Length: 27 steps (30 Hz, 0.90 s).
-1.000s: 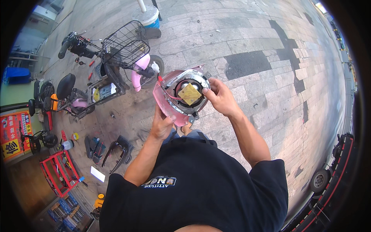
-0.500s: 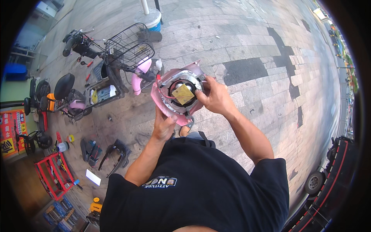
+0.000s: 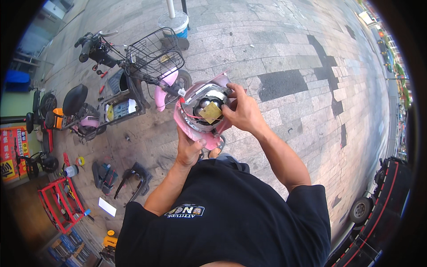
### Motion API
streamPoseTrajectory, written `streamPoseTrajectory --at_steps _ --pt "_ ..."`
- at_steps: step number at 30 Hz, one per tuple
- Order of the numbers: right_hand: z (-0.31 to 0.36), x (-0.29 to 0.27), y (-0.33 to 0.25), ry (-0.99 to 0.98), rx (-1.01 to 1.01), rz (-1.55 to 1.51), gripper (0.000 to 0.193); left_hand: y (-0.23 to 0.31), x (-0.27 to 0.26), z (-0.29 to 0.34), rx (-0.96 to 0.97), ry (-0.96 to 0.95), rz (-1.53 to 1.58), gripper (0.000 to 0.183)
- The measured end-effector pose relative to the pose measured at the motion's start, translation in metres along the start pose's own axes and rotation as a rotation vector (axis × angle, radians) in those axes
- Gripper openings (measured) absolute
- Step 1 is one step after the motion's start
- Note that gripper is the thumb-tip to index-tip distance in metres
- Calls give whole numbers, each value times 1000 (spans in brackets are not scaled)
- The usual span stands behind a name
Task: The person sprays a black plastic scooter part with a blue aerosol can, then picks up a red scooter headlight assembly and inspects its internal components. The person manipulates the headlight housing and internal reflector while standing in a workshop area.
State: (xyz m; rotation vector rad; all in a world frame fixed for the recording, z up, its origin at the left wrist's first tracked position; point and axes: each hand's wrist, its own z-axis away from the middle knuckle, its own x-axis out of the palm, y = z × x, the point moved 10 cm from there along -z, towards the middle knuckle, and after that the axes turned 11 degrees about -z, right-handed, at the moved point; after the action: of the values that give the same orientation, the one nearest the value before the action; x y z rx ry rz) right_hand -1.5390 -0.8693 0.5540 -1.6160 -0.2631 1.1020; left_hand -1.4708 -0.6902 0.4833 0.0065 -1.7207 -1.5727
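Note:
In front of my chest I hold a pink headlight housing (image 3: 190,127), its open back facing up. Inside sits a round silver and black lamp (image 3: 205,99), and a yellowish square plate (image 3: 210,113) lies over its middle. A red wire runs along the left inside of the shell, with a whitish connector (image 3: 181,92) near the upper left edge. My left hand (image 3: 188,148) supports the shell from below left, thumb on the near edge. My right hand (image 3: 242,110) pinches the lamp's right rim between thumb and fingers. The fingers under the shell are hidden.
A partly stripped electric scooter (image 3: 131,89) with a wire basket (image 3: 155,55) stands ahead left. Dark plastic parts (image 3: 135,180), a white card (image 3: 107,206) and a red tool rack (image 3: 60,204) lie lower left. A dark vehicle (image 3: 373,213) is at far right.
The headlight housing has tilted slightly, and its lamp shows more shine. My right hand's fingers have shifted a little up and left on the rim. My left hand keeps its hold.

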Motion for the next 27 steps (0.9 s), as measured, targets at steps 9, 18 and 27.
streamPoseTrajectory --at_steps 9,18,27 --pt "-8 0 -24 4 -1 245 59 13 -1 -3 39 -52 -3 112" --pt "-28 13 -34 -118 -14 567 25 13 -3 -5 -18 -84 34 110" --pt "-32 20 -36 -82 8 636 27 12 -14 -11 -40 -66 27 106"
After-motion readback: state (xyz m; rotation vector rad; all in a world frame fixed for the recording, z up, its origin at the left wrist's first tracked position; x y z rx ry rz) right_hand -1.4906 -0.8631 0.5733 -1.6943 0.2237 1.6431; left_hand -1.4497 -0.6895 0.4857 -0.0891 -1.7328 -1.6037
